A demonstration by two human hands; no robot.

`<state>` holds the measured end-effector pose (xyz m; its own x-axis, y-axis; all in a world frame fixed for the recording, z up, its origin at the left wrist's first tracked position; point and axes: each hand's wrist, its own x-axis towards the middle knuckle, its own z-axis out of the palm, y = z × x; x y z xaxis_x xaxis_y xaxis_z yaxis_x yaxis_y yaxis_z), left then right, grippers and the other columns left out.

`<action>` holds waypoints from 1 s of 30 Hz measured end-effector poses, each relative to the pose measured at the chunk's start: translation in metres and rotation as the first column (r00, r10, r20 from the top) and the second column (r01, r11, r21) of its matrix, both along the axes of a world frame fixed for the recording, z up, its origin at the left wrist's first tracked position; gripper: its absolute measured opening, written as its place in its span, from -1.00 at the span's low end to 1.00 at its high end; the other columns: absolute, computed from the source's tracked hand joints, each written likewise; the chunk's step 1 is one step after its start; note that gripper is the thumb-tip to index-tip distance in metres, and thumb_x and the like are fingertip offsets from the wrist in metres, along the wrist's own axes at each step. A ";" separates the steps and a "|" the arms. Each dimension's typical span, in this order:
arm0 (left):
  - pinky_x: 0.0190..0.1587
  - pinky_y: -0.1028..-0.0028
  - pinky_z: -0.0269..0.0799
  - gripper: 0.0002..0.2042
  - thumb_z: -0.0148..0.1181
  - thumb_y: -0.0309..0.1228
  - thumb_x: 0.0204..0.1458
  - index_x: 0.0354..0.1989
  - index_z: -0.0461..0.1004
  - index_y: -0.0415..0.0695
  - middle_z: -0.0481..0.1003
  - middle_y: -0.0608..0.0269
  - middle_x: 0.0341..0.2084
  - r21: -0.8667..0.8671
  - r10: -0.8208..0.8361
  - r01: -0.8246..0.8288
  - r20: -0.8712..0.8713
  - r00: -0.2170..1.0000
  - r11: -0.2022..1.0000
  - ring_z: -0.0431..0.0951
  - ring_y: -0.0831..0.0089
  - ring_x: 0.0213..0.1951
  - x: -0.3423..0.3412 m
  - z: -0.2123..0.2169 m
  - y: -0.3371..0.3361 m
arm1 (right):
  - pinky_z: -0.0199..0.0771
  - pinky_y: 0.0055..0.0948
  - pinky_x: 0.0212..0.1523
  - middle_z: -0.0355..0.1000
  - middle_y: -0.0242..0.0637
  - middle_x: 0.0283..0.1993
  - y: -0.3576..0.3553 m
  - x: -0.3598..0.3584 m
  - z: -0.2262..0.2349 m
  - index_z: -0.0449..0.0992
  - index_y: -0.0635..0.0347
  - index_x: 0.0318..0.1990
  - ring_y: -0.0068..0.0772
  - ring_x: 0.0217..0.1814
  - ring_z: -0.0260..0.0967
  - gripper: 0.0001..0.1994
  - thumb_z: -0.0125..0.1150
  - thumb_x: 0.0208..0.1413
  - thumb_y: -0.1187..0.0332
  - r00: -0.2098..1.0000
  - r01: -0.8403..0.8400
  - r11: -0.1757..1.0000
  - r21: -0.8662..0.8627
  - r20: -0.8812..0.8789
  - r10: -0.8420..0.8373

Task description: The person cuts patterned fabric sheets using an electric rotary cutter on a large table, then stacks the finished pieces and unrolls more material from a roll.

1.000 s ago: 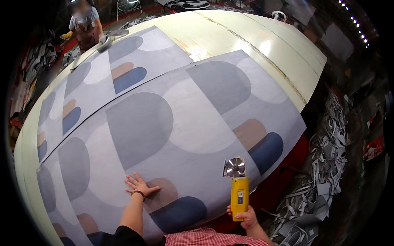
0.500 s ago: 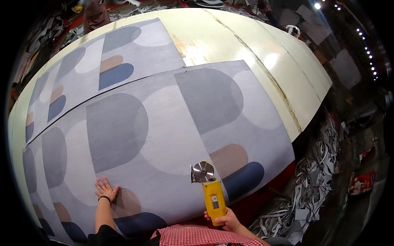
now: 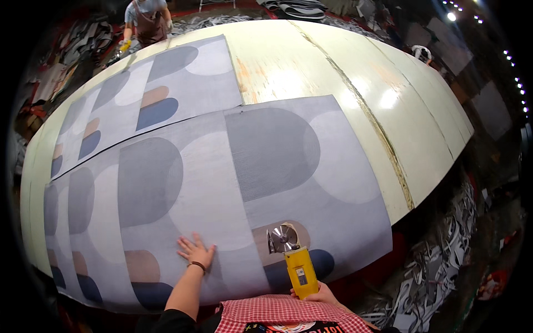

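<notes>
Since half a second ago the left hand (image 3: 195, 252) has slid toward the cutter (image 3: 294, 261), so the gap between hand and tool is narrower, and the other person (image 3: 145, 19) at the far end of the table (image 3: 311, 61) has come back into sight.

The right hand (image 3: 317, 295) is closed around the rear of the cutter's yellow body, fingers wrapped tight on the handle. Just ahead of that grip, the round steel blade stands on edge over a brown oval in the carpet (image 3: 222, 188), beside a dark blue one. The blade appears to meet the pile, though whether it bites in cannot be told.

Left of the grip, the left hand lies flat and spread, palm down on the carpet, holding nothing, a dark band at the wrist. It presses a pale grey patch near the table's near edge.

Beyond the grip, the carpet runs out in grey, blue and brown rounded shapes. Farther off lies a second piece (image 3: 161, 89) of the same pattern, its edge touching the first. To the right of both, bare cream tabletop shows.

Below and right of the grip, off the table, offcuts (image 3: 438, 277) lie heaped on the floor
</notes>
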<state>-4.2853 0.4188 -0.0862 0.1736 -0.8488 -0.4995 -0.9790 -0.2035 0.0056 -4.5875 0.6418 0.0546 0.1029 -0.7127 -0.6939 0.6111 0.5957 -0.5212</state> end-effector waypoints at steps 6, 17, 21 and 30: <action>0.19 -0.12 -0.52 -0.22 -0.04 0.11 -0.05 0.29 -0.16 0.03 -0.43 -0.26 0.25 -0.044 -0.113 0.108 -0.155 0.981 0.993 -0.49 -0.16 0.27 -0.091 0.015 0.106 | 0.39 -0.30 -0.01 0.38 -0.04 -0.10 -0.017 -0.118 -0.006 0.28 0.42 -0.03 -0.22 -0.08 0.40 -0.45 0.24 -0.33 0.66 0.973 -0.220 0.972 -0.085 0.046 0.224; 0.20 0.12 -0.04 -0.35 0.16 -0.08 -0.11 0.18 0.13 0.01 -0.16 -0.10 0.25 -0.034 0.005 -0.015 -0.288 0.958 0.999 -0.16 -0.11 0.25 -0.155 0.048 0.224 | 0.40 -0.28 -0.02 0.38 -0.05 -0.12 -0.003 -0.207 0.028 0.29 0.41 -0.04 -0.20 -0.09 0.39 -0.46 0.17 -0.36 0.64 0.886 -0.458 0.880 -0.123 0.020 0.464; 0.18 0.20 0.05 -0.50 0.19 -0.15 -0.12 0.02 0.33 -0.08 -0.02 -0.14 0.20 -0.101 0.065 -0.112 -0.386 0.920 0.989 0.03 -0.07 0.19 -0.146 0.044 0.241 | 0.41 -0.27 -0.02 0.38 -0.01 -0.14 0.027 -0.204 0.023 0.28 0.41 -0.05 -0.18 -0.11 0.40 -0.47 0.15 -0.35 0.65 0.886 -0.458 0.878 -0.140 0.011 0.464; 0.11 0.26 0.18 -0.52 0.15 -0.17 -0.09 -0.01 0.33 -0.17 0.22 -0.10 0.06 0.013 0.354 -0.416 -0.550 0.756 0.909 0.24 0.04 0.08 -0.157 0.005 0.369 | 0.37 -0.26 0.01 0.38 0.00 -0.11 0.114 -0.196 0.029 0.26 0.43 -0.02 -0.16 -0.08 0.40 -0.45 0.16 -0.33 0.60 0.806 -0.588 0.790 -0.173 -0.051 0.589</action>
<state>-4.4420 0.7882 -0.0811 0.2319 -0.8197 -0.5237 -0.6532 -0.5302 0.5406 -4.7836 0.7562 0.0834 0.5451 -0.6198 -0.5646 0.1742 0.7425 -0.6468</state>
